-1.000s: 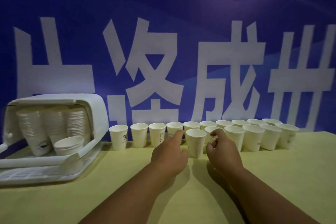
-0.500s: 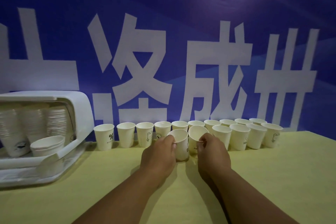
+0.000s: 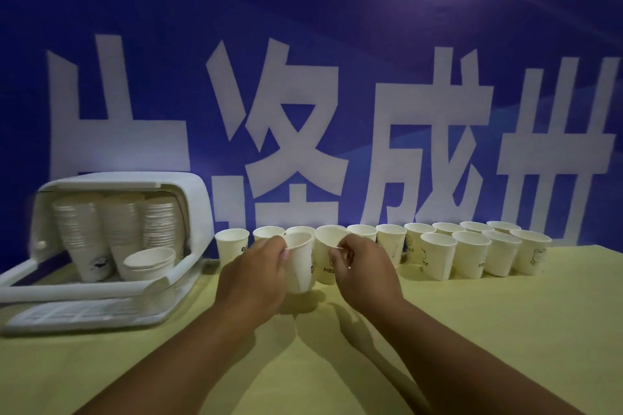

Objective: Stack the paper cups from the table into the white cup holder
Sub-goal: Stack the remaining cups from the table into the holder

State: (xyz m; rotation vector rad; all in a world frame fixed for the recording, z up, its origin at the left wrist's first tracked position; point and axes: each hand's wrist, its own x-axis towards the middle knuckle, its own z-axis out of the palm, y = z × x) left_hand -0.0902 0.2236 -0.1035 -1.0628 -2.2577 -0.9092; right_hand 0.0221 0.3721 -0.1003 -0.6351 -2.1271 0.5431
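At frame centre my left hand (image 3: pixel 251 274) grips a paper cup (image 3: pixel 300 266); my right hand (image 3: pixel 365 268) pinches the rim of a second cup (image 3: pixel 323 254) beside it.

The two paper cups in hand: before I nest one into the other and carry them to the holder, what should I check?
1. The left hand grips its plain white paper cup: ok, fingers curled round the side.
2. The right hand pinches the rim of the white paper cup printed HELLO: ok.
3. Both mouths face up for nesting: ok.
4. Held cups lifted off the yellow table: cannot tell.
5. The white plastic cup holder is open: ok, stacks show inside.
6. Room above the short stack of cups at its front: ok.
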